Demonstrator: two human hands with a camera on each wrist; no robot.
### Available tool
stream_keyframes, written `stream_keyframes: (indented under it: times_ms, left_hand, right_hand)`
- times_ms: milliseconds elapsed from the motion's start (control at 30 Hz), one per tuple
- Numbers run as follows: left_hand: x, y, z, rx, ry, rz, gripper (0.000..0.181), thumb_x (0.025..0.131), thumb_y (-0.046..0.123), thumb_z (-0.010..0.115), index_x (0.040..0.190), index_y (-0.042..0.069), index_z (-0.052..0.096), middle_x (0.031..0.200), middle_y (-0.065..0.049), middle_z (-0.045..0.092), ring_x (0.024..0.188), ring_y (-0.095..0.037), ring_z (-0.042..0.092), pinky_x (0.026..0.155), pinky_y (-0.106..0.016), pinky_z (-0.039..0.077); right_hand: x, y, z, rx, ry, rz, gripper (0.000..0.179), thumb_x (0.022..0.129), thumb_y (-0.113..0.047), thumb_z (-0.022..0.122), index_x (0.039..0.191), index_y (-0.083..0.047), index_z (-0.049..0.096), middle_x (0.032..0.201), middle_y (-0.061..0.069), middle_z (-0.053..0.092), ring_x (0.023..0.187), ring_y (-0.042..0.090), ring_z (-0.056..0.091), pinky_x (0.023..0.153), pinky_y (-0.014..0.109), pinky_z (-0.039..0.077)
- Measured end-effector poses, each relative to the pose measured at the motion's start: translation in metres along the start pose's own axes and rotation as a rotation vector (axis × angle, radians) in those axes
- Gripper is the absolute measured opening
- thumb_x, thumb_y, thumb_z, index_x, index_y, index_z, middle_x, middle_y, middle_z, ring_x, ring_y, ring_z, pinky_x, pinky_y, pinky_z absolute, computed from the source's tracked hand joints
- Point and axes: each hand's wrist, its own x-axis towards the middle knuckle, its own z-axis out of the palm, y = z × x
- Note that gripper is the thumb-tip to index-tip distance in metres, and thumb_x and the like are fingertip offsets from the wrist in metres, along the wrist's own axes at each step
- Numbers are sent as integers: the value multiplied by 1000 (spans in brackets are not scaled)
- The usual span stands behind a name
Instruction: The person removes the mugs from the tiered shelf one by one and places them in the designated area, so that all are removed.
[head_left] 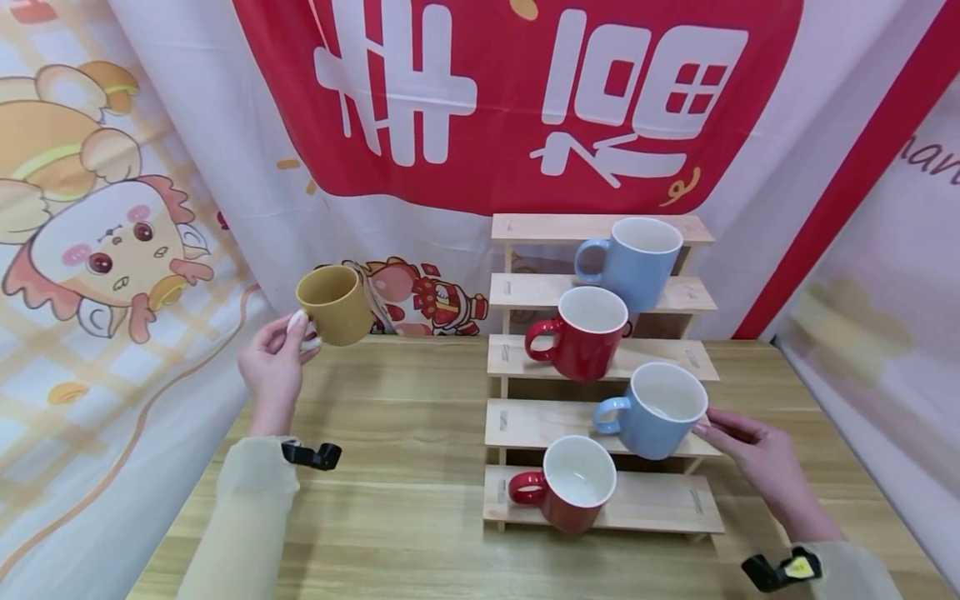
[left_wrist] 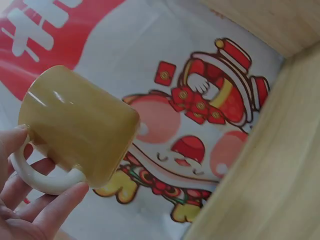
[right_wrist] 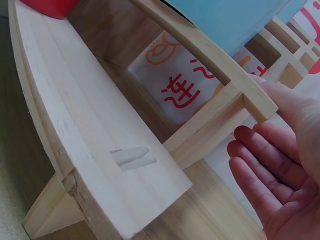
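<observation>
My left hand (head_left: 276, 367) holds a mustard-yellow mug (head_left: 341, 312) by its white handle (left_wrist: 47, 180), raised at the left with its mouth tilted toward me. In the left wrist view the thumb and fingers close round that handle. My right hand (head_left: 768, 467) is at the right end of a stepped wooden rack (head_left: 600, 500), beside a light blue mug (head_left: 663, 417). The right wrist view shows its fingers (right_wrist: 260, 175) loosely bent below the board's end, the thumb side right at the board.
Higher on the rack stand a red mug (head_left: 588, 342) and another light blue mug (head_left: 641, 258). A second red mug (head_left: 573, 492) sits on the lowest step. Behind the wooden table (head_left: 390, 483) hangs a printed cloth (head_left: 450, 179), and more cloth hangs at both sides.
</observation>
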Motion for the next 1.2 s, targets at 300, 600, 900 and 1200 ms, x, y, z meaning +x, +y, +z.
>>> stream_keyframes:
  times_ms: [300,600,900,1200]
  left_hand:
    - [-3,-30,-23,10,41,-16,31,89,13,80,111,-7,71,101,-11,76,84,-23,75,73,-35,61]
    - [-2,-48,-32,61,80,-22,34,89,18,81,113,-4,72,106,-16,75,84,-21,75,71,-34,61]
    - [1,-69,-38,56,121,-12,31,91,8,78,114,-10,70,110,-23,71,80,-18,75,69,-29,61]
    - [-1,-84,-45,73,211,-87,33,89,13,81,115,-4,71,104,-11,75,87,-18,73,74,-28,60]
  right_hand:
    - [-3,-4,0,31,55,-17,68,89,-47,78,136,0,63,112,-11,72,93,-11,59,75,13,52]
    - [-3,-8,-7,60,-6,1,68,89,-47,78,138,-3,62,112,-12,72,97,-10,61,77,12,50]
    - [-4,-7,-3,73,6,-3,69,89,-46,78,139,-1,61,113,-10,72,96,-8,63,77,12,52]
    - [-6,-9,-2,79,22,-13,70,89,-45,78,138,1,60,114,-8,72,95,-7,64,77,13,53]
